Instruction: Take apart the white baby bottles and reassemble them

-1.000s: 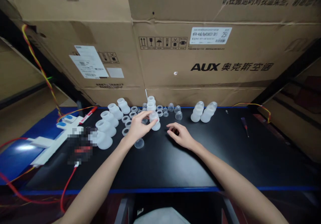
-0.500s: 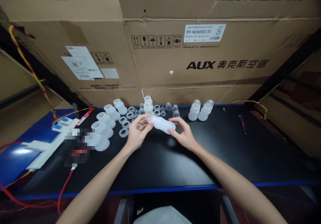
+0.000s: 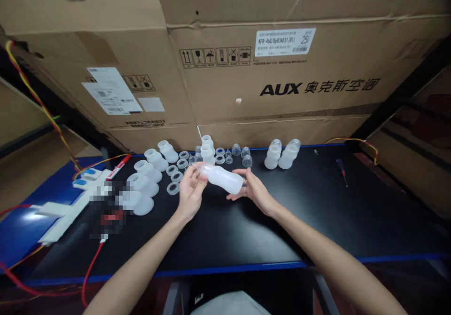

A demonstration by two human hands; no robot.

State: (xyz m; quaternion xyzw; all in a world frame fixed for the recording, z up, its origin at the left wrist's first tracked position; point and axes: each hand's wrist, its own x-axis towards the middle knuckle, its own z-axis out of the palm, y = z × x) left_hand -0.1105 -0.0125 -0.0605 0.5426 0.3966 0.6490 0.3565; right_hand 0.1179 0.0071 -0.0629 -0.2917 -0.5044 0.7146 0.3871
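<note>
A frosted white baby bottle point(image 3: 225, 179) lies tilted in the air above the black table, its capped end to the left. My left hand point(image 3: 191, 190) is closed around that clear cap end, which the fingers partly hide. At the bottle's base, my right hand point(image 3: 257, 192) curls its fingers loosely around the bottom. Two capped bottles, a left one point(image 3: 272, 155) and a right one point(image 3: 289, 155), stand beyond my right hand. Clear collar rings point(image 3: 173, 188) lie just beyond my left hand, with small clear nipples and domed caps point(image 3: 247, 161) further back.
Several open frosted bottles point(image 3: 143, 201) stand in a row on the left, and others point(image 3: 207, 154) at the back. A screwdriver point(image 3: 341, 171) lies on the right. A white power strip point(image 3: 75, 207) with cables and a red marker point(image 3: 121, 163) is at left. A large cardboard box point(image 3: 225, 80) walls the back.
The bottle has moved slightly left and down. My right hand has changed from pinching the base to wrapping more loosely around it, with fingers below. The view has shifted a little.
</note>
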